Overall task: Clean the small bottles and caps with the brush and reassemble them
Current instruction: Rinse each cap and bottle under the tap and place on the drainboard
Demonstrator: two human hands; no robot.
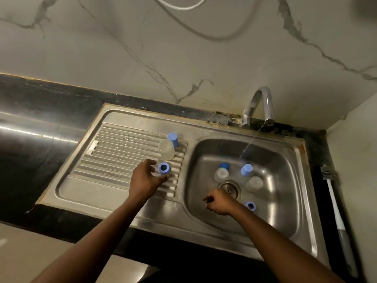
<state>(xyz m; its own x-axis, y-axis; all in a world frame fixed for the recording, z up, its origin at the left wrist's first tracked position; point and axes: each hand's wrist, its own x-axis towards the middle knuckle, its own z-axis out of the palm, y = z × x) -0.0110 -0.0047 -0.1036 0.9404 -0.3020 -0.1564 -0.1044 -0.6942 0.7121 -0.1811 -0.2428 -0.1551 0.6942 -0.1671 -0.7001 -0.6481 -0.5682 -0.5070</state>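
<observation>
Blue cap (164, 168) on drainboard (114, 160) ribs, mouth up, axis vertical; pale blue, hollow. Sits at 2 o'clock from left hand (145, 176), between spread fingers and thumb. Hand unclenched, contact not resolvable. Nearer hand: left. Right hand (220, 202) at 4 o'clock over sink basin (281, 180), fingers curled in, nothing visibly held. Brush (334, 201) far off at 3 o'clock.

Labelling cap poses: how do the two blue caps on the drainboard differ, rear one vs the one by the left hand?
Rear cap stands closed end up; front cap shows its open end. Rear cap sits beside the clear bottle; front cap lies by the left hand's fingers. Both are blue, on the drainboard.
</observation>
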